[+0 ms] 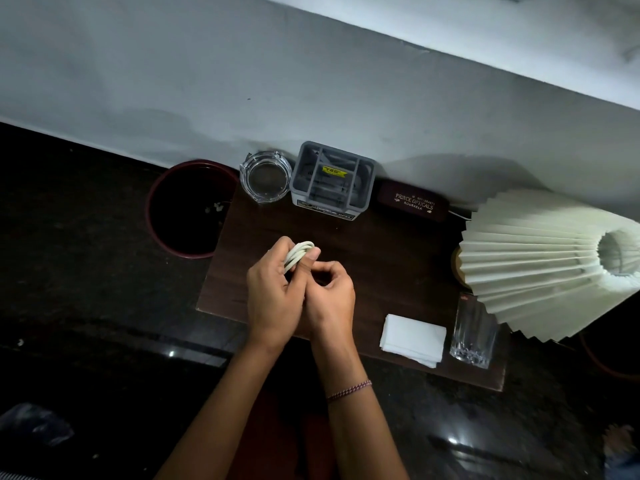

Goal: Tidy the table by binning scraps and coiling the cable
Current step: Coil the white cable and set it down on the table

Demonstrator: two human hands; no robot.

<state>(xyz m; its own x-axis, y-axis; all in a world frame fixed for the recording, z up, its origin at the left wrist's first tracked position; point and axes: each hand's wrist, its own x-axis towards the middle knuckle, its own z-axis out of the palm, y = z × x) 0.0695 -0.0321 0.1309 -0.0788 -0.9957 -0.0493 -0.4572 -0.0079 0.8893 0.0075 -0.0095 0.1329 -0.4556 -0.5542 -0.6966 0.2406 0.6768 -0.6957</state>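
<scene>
One head view, looking steeply down and close over the surface [381, 258]; wall [242, 81] at 12 o'clock

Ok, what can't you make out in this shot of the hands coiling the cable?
- Head view: cable ends, hidden inside left hand and right hand.
- Bin contents, too dark beyond pale specks.
- Lamp, cut off by the right edge.
- Organizer contents, too small.

Table [398, 258]: dark matt wood grain. Ashtray [266, 180], tumbler [471, 336]: clear glossy glass. Organiser [332, 181]: grey plastic. Lampshade [540, 261]: pleated paper.
</scene>
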